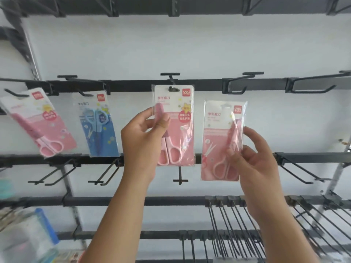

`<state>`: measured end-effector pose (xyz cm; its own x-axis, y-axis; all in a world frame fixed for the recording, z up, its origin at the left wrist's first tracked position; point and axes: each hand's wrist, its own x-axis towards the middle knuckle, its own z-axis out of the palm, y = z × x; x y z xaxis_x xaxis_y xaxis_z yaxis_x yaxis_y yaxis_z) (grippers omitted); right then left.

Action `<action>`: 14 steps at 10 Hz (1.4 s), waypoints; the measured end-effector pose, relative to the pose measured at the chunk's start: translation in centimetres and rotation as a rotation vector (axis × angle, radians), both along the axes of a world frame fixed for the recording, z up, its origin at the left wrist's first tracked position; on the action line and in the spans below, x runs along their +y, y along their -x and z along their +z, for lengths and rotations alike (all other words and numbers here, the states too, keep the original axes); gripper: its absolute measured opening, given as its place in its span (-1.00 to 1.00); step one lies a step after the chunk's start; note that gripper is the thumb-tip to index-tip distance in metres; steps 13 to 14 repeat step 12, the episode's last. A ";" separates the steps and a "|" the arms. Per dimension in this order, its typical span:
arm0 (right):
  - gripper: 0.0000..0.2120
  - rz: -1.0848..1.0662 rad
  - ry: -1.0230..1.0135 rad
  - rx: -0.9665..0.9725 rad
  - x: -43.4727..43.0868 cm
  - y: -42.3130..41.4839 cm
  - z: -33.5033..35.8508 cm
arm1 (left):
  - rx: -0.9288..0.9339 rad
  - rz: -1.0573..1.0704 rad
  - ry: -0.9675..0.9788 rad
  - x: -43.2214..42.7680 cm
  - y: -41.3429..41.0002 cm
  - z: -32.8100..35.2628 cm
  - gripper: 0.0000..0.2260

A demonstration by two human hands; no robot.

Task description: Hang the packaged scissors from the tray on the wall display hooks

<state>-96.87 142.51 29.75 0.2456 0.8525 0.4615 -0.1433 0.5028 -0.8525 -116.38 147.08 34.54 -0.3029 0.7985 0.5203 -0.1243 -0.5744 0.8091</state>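
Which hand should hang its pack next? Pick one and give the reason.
Left. The left hand holds its pink scissors pack with the hang hole right at the centre hook, whereas the right hand holds its pack lower, off any hook.

Four packs of scissors up on the wall here: a pink pack (39, 122) hangs tilted at far left with a blue pack (98, 126) beside it. A second pink pack (175, 126) sits upright with its slot on the middle hook (171, 80). A third pink pack (222, 141), off any hook, leans slightly just right of it.
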 end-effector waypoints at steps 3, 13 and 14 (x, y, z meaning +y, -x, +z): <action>-0.51 -0.087 -0.060 0.008 1.5 -2.4 1.6 | -0.018 0.064 0.077 1.4 -0.6 -0.9 -0.81; -0.49 -0.216 0.108 -0.215 -0.7 -4.7 0.5 | 0.056 0.143 0.122 -1.3 -0.7 -3.3 -0.79; -0.49 -0.216 0.108 -0.215 -0.7 -4.7 0.5 | 0.056 0.143 0.122 -1.3 -0.7 -3.3 -0.79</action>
